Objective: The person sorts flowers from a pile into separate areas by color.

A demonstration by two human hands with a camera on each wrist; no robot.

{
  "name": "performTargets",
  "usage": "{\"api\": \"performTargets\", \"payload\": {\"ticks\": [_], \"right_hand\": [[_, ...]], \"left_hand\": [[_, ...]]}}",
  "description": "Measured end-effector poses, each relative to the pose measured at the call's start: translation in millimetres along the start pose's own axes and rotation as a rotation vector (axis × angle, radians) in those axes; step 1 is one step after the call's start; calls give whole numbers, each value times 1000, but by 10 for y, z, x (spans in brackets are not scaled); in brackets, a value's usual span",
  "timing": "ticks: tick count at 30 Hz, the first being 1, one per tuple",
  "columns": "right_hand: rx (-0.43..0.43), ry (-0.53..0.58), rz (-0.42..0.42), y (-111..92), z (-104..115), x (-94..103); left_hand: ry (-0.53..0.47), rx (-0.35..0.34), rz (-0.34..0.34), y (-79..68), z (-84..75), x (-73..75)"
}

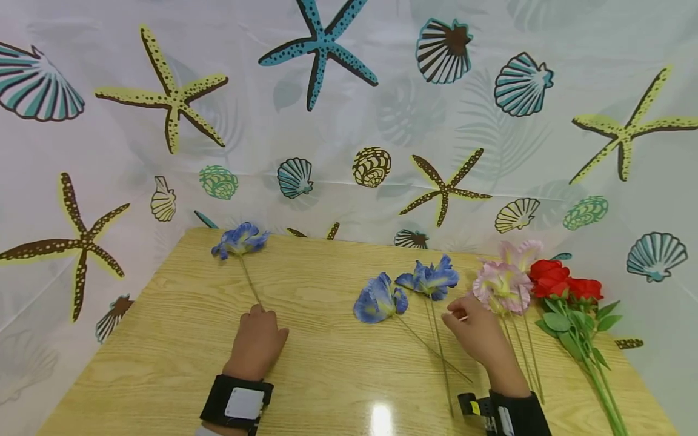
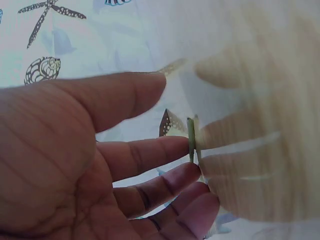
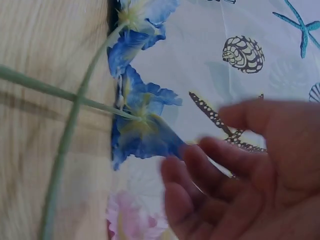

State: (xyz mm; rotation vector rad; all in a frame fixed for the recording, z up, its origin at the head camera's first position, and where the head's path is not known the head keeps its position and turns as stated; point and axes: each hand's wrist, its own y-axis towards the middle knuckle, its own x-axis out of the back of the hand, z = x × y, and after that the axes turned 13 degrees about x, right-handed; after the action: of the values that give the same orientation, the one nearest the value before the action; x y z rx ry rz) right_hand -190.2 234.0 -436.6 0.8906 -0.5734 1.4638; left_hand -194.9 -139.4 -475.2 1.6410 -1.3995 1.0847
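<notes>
At the left of the table, my left hand (image 1: 258,342) touches the lower end of a blue artificial flower's (image 1: 240,239) stem. In the left wrist view, fingertips (image 2: 187,172) rest against the green stem (image 2: 191,137), and the thumb stands apart from it. My right hand (image 1: 480,333) hovers with loosely bent fingers, nothing between them. It is just right of another blue flower (image 1: 429,278), whose petals (image 3: 145,120) appear beside the fingers in the right wrist view. A third blue flower (image 1: 376,300) lies to its left, the two stems crossing.
Pink flowers (image 1: 501,284) lie beyond and right of my right hand. Red roses (image 1: 549,277) with leafy green stems lie at the table's right side. Behind the wooden table (image 1: 316,278) hangs a white cloth (image 1: 338,133) printed with starfish and shells.
</notes>
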Motion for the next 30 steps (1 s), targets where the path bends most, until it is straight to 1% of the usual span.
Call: {"api": "performTargets", "payload": {"ticks": [2,4,8,12,15,19,26,30], "right_hand": [[80,-34,62,-3,52,-41],[114,-25,86,0,108,-87],[99,-12,70,-4,190,-141],[80,-7,59,-13,211,-152],[74,2,62,-18,211,-151],[64,9,58,-24,219,-145],[64,20,56,-20,189,-118],[76,20,45,-8,170,-111]], "left_hand": [[-2,5,-16,2,29,16],[-11,7,-33,0,56,35],[-32,4,-100,0,125,57],[-59,37,-135,24,209,65],[-76,63,-115,50,269,76],[-101,77,-81,65,320,92],[-107,51,-56,81,374,120],[-148,79,26,118,408,127]]}}
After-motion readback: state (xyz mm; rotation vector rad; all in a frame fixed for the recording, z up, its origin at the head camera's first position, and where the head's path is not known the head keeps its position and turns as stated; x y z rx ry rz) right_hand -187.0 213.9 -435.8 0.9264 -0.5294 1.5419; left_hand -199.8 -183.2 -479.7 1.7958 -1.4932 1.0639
